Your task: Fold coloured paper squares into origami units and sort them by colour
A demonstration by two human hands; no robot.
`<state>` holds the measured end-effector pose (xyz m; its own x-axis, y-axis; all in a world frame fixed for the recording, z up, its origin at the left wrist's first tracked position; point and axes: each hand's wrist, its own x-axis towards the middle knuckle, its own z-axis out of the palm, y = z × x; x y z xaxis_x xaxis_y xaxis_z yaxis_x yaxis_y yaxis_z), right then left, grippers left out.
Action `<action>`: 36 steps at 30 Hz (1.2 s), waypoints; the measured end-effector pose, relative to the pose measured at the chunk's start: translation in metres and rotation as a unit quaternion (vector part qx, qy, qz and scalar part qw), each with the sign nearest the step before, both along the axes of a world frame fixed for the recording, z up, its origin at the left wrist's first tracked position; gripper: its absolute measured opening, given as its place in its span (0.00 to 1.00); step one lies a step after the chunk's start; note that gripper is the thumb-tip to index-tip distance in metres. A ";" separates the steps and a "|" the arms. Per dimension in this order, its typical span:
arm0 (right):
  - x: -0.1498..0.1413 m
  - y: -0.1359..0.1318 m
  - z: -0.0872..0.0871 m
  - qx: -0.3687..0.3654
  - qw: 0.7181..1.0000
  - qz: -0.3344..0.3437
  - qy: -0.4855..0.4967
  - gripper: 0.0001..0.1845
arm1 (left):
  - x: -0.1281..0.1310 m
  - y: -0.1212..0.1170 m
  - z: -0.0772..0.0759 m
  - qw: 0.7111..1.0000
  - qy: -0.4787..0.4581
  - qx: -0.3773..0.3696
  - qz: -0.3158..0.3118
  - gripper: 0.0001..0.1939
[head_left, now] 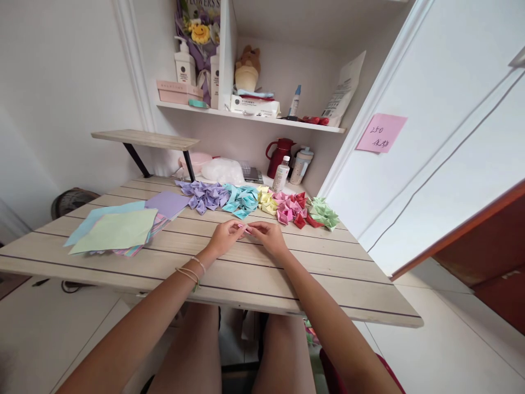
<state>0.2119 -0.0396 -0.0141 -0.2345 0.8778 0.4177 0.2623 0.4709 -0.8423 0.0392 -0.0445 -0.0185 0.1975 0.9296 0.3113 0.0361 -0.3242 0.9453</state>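
My left hand (225, 236) and my right hand (268, 235) meet at the middle of the wooden table (262, 273), fingertips pinched together on a small pink piece of paper (245, 227) that is mostly hidden by the fingers. Behind the hands runs a row of folded paper pieces: purple (204, 195), blue (241, 200), yellow (267, 201), pink and red (292, 208), and green (324, 212). A stack of flat coloured paper sheets (123, 227) lies to the left of my left hand.
At the back of the table stand a red jug (280, 155), a clear bottle (281, 173) and a cup (301, 164). Shelves above hold bottles, a soft toy and boxes. A pink sticky note (380, 133) hangs on the white wall at right.
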 end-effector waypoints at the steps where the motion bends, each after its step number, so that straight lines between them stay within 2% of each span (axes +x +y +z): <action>1: 0.000 0.000 -0.001 0.009 1.000 -0.009 -0.015 0.16 | 0.000 0.000 0.000 1.000 0.023 0.017 0.007 0.13; 5: 0.000 -0.001 0.000 0.064 0.990 -0.056 -0.116 0.13 | -0.002 -0.002 0.002 0.988 0.111 0.095 0.041 0.09; 8: -0.003 -0.002 0.001 0.078 0.989 -0.049 -0.112 0.11 | -0.003 -0.002 0.002 0.986 0.116 0.108 0.055 0.12; 11: -0.005 -0.002 0.001 0.050 0.997 -0.056 -0.035 0.09 | -0.001 -0.001 0.000 0.994 0.073 0.069 0.046 0.18; 14: -0.006 -0.001 0.000 0.022 0.996 -0.076 0.029 0.09 | 0.002 0.000 -0.001 1.000 -0.011 -0.014 -0.002 0.22; 17: -0.006 0.000 0.000 0.024 0.997 -0.059 0.031 0.07 | 0.003 0.003 -0.003 0.991 -0.074 -0.094 -0.057 0.22; 19: -0.006 -0.001 0.000 0.042 0.998 -0.048 0.011 0.07 | 0.003 0.004 -0.004 0.988 -0.085 -0.116 -0.064 0.21; 24: -0.005 0.000 0.000 0.051 0.998 -0.040 -0.014 0.12 | 0.001 0.004 -0.003 0.989 -0.056 -0.122 -0.062 0.20; 28: -0.005 0.003 -0.003 0.041 0.998 -0.040 0.012 0.09 | 0.002 0.003 -0.002 0.986 -0.056 -0.131 -0.088 0.19; 33: -0.005 0.000 0.000 0.087 0.993 -0.078 -0.023 0.06 | 0.003 0.002 -0.006 0.987 -0.048 -0.117 -0.096 0.21; 36: -0.008 -0.003 0.001 0.115 0.990 -0.070 -0.040 0.07 | 0.004 0.002 -0.009 0.992 -0.038 -0.085 -0.087 0.23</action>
<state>0.2043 -0.0427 -0.0131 -0.1571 0.7878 0.5955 0.3996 0.6021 -0.6912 0.0435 -0.0429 -0.0271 0.3418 0.9238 0.1728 -0.0797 -0.1547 0.9847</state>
